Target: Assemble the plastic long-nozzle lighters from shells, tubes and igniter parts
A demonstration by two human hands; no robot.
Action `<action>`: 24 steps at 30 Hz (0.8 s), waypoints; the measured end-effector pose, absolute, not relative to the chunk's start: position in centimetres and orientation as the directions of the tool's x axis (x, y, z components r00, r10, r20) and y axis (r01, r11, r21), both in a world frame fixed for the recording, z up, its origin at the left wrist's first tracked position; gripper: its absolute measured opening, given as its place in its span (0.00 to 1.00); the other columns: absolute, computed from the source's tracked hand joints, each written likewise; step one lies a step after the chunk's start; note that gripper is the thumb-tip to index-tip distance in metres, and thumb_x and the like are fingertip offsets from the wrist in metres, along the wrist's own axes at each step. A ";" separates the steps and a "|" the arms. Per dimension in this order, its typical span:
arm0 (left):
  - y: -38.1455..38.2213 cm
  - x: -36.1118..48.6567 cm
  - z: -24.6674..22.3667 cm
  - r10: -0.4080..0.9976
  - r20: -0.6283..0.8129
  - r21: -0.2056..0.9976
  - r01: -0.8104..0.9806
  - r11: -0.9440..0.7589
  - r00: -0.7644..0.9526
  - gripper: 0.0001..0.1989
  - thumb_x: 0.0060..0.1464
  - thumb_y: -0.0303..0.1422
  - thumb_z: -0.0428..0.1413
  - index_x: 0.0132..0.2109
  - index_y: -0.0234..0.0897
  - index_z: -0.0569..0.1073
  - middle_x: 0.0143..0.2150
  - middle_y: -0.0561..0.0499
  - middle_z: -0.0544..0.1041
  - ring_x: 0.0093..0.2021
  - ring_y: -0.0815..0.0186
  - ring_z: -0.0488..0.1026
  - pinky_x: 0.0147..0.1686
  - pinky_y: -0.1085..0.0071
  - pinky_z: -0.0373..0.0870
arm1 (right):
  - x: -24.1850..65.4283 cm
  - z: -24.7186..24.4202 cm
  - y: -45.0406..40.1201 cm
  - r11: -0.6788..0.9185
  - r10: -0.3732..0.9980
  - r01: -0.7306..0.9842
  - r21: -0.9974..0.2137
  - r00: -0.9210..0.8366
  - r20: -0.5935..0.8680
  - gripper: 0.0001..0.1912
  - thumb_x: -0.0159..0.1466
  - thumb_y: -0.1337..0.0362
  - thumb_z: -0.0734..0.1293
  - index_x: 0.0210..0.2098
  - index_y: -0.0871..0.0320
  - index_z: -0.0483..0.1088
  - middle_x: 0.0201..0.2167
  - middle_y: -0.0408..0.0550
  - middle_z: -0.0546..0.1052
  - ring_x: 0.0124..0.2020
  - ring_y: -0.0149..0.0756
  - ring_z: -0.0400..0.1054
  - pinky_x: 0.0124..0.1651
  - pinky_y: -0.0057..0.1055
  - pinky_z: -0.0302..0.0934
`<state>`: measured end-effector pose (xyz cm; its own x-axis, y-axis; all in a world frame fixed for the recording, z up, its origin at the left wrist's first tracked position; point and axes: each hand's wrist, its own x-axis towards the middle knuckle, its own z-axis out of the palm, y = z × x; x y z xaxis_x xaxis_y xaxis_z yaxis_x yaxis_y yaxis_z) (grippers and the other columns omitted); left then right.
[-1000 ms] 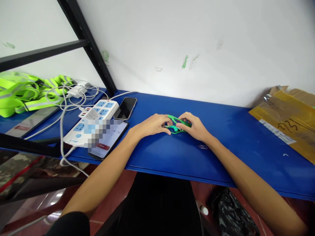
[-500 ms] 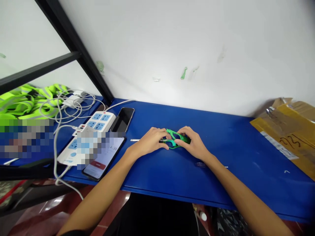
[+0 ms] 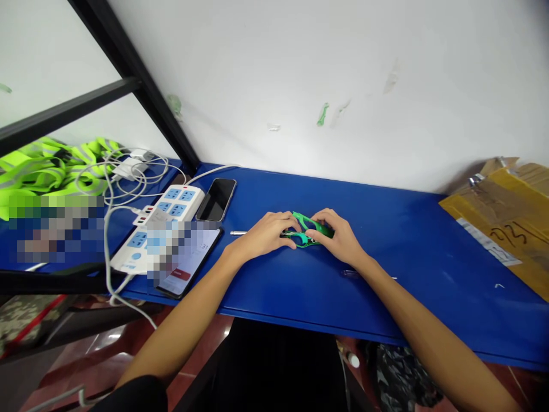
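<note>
Between my hands, just above or on the blue table [image 3: 274,297], is a green plastic piece [image 3: 302,218] with large openings; its exact kind cannot be made out. My left hand [image 3: 270,233] grips its left end with fingers bent and thumb below. From the right, my right hand [image 3: 338,233] closes round the other end, thumb in front and fingers behind. A thin silver rod [image 3: 238,233] shows to the left of my left hand, its other end hidden. Below my right wrist lies a screwdriver with a clear handle [image 3: 349,274], its shaft partly covered by my forearm.
On the left lie a white power strip [image 3: 169,207] with cables, a dark phone [image 3: 217,199] and a phone with a lit screen [image 3: 195,263]. Reflective yellow-green straps [image 3: 51,171] lie beyond a black metal frame [image 3: 141,86]. A taped cardboard box [image 3: 510,217] stands at right.
My view has tilted slightly, so the table and its things sit higher in the picture. Both hands keep hold of the green piece with almost the same grip.
</note>
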<state>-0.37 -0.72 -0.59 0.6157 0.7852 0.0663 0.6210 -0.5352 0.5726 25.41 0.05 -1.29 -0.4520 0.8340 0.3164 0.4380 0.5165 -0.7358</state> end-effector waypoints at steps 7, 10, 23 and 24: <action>-0.6 -0.5 -0.9 0.747 0.140 0.556 0.573 -0.602 0.650 0.14 0.62 0.37 0.72 0.52 0.43 0.82 0.54 0.49 0.85 0.57 0.53 0.81 0.56 0.56 0.72 | 25.5 -1.5 0.2 0.554 0.815 0.432 -0.712 -0.459 0.355 0.19 0.72 0.43 0.73 0.43 0.52 0.73 0.38 0.47 0.77 0.39 0.41 0.68 0.42 0.39 0.62; -0.7 -0.5 -0.8 0.726 0.199 0.532 0.549 -0.644 0.659 0.12 0.60 0.36 0.73 0.48 0.40 0.83 0.51 0.50 0.86 0.52 0.55 0.83 0.54 0.58 0.74 | 25.6 -1.7 0.2 0.569 0.805 0.428 -0.703 -0.463 0.370 0.18 0.72 0.44 0.73 0.43 0.52 0.73 0.38 0.46 0.77 0.38 0.41 0.67 0.43 0.39 0.61; -1.1 -0.9 -1.4 0.756 0.253 0.574 0.535 -0.620 0.604 0.10 0.62 0.37 0.72 0.43 0.40 0.80 0.45 0.49 0.84 0.49 0.57 0.79 0.49 0.60 0.75 | 25.4 -2.0 0.2 0.618 0.770 0.444 -0.649 -0.506 0.388 0.16 0.73 0.48 0.73 0.41 0.53 0.74 0.37 0.46 0.77 0.39 0.41 0.66 0.43 0.39 0.60; -1.2 -0.9 -1.6 0.757 0.266 0.587 0.523 -0.619 0.597 0.10 0.62 0.38 0.72 0.43 0.40 0.80 0.46 0.49 0.84 0.49 0.57 0.79 0.49 0.60 0.75 | 25.4 -2.0 0.2 0.622 0.768 0.442 -0.646 -0.508 0.391 0.16 0.73 0.48 0.73 0.42 0.53 0.74 0.37 0.46 0.77 0.39 0.41 0.66 0.43 0.39 0.60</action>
<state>-0.93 -1.16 -1.58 0.5974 0.7566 0.2656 0.5226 -0.6186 0.5867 25.39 0.18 -2.04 -0.5076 0.7675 0.3915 0.4421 0.6220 -0.6463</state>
